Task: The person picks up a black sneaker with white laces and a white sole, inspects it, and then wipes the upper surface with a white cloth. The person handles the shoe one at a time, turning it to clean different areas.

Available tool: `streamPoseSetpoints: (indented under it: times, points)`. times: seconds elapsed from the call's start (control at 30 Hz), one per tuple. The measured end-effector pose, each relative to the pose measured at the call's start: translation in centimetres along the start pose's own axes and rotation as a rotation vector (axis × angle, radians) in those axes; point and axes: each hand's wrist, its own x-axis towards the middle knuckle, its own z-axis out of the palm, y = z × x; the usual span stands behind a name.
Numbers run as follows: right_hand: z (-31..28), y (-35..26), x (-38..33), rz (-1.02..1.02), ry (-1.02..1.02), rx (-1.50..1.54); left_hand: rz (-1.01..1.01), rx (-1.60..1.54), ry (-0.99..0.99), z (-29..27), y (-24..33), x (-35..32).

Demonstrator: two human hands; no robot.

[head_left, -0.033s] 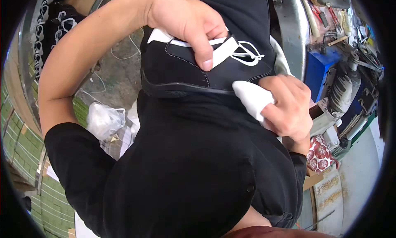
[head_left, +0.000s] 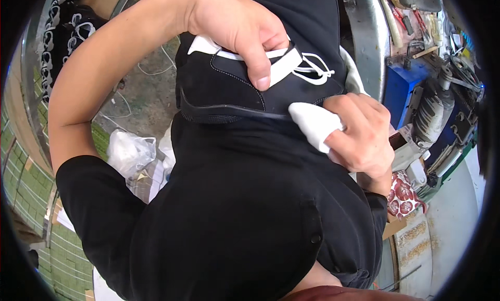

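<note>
A black shoe point(head_left: 226, 84) with white trim, a white tongue edge and light stitching rests sideways across my lap. From above, my left hand point(head_left: 237, 32) grips it at the opening, thumb pressed on the white strip and the other fingers hidden inside. A loop of white lace point(head_left: 315, 72) hangs out beside the thumb. White cloth point(head_left: 315, 125) covers a fingertip of my right hand point(head_left: 363, 133), whose fingers are bent around it. The cloth lies against the lower edge of the shoe, next to the sole point(head_left: 219, 112).
At the right is a metal-edged bench point(head_left: 371, 40) with tools, a blue box point(head_left: 403, 87) and a dark machine point(head_left: 435, 111). Black shoes with white laces point(head_left: 78, 30) stand at the far left. A clear plastic bag point(head_left: 130, 152) lies to my left.
My right hand and the cloth have shifted slightly left along the shoe's lower edge. The shoe has tilted a little, with my left hand still holding it.
</note>
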Motion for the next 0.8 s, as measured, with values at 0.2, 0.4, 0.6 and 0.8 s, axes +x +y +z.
streamPoseSetpoints:
  times: [0.2,0.4,0.6,0.8]
  points:
    - [-0.8,0.0,2.0,-0.052,-0.184,0.015,0.061,0.235,0.062,0.3,0.4,0.4]
    - [-0.3,0.0,3.2,-0.104,-0.252,0.051,0.084,0.255,0.036,0.9,0.9,0.4]
    - [-0.1,0.4,3.3,-0.101,-0.268,0.089,0.11,0.27,0.034,0.6,0.2,0.6]
    - [-0.5,0.6,3.7,-0.074,-0.309,0.145,0.119,0.248,0.028,0.7,0.0,0.6]
